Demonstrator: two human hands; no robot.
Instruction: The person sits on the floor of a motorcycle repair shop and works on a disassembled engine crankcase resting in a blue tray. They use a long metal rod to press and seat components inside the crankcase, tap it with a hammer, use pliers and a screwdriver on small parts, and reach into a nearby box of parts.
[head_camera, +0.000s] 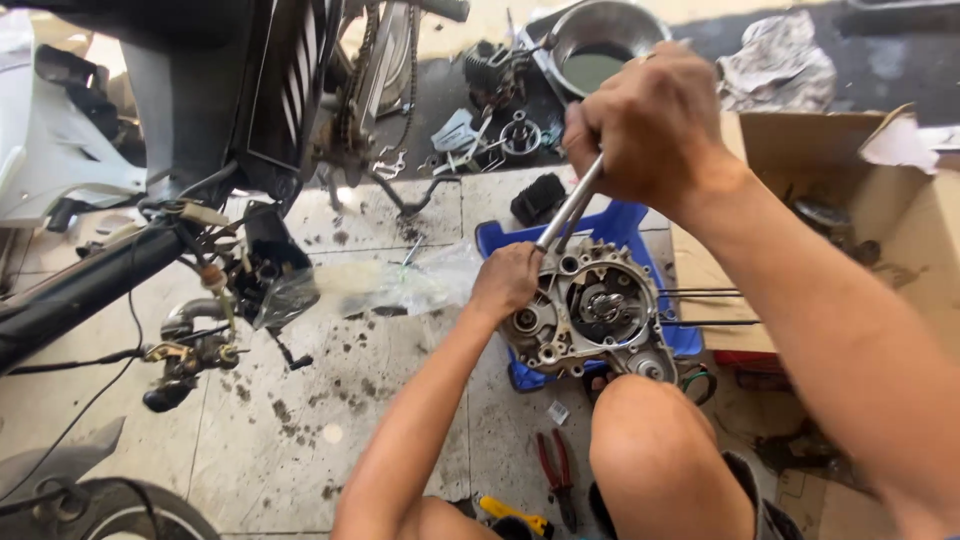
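Observation:
A grey metal engine crankcase (590, 315) with round openings and a gear inside rests on a blue plastic stool (620, 228) in front of my knees. My left hand (505, 280) grips the case's upper left edge. My right hand (645, 125) is raised above it, closed around the top of a long silver metal tool (570, 210). The tool slants down to the left, and its lower end meets the case beside my left hand.
A stripped motorcycle (200, 130) stands at left with hanging cables and carburettor (190, 350). An open cardboard box (850, 200) sits at right. A steel bowl (600, 40), loose parts, red pliers (555, 470) and a yellow-handled tool (510, 512) lie on the stained tile floor.

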